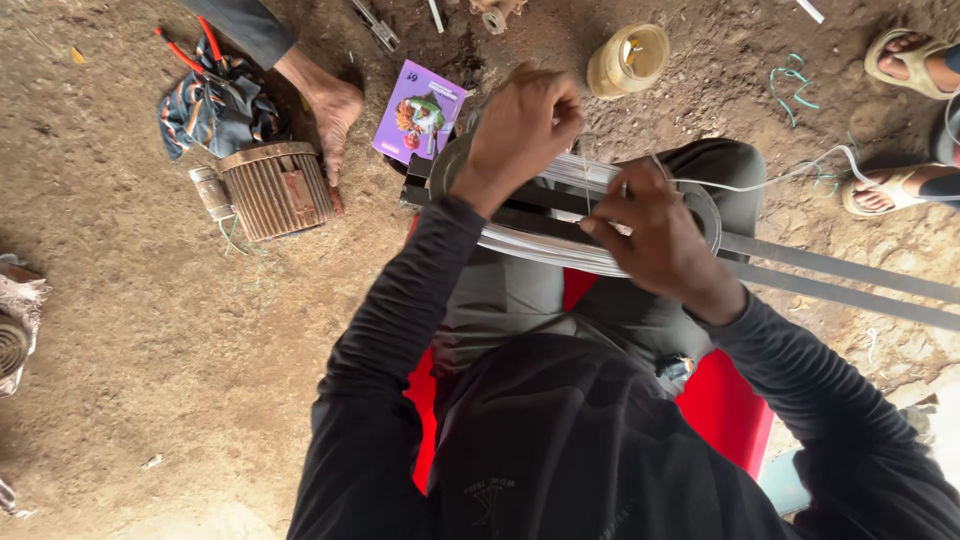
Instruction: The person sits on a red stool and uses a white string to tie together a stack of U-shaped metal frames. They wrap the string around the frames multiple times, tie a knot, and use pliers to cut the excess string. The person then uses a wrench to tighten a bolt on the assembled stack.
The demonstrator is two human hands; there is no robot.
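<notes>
My left hand (525,125) is closed on the far side of a coil of thin silvery wire (540,245) wound around a round former on a dark metal frame (840,275). On the near right side of the coil, my right hand (655,240) pinches the wire strands. A single pale wire (780,178) runs from the coil off to the right. I sit on a red stool (725,410) with the frame across my knees.
A ribbed motor housing (275,188) lies on the dirt floor at left beside another person's bare foot (330,105). Red-handled pliers on a cloth (210,100), a purple packet (420,112) and a yellowish jar (627,60) lie farther off. Sandalled feet (900,185) are at right.
</notes>
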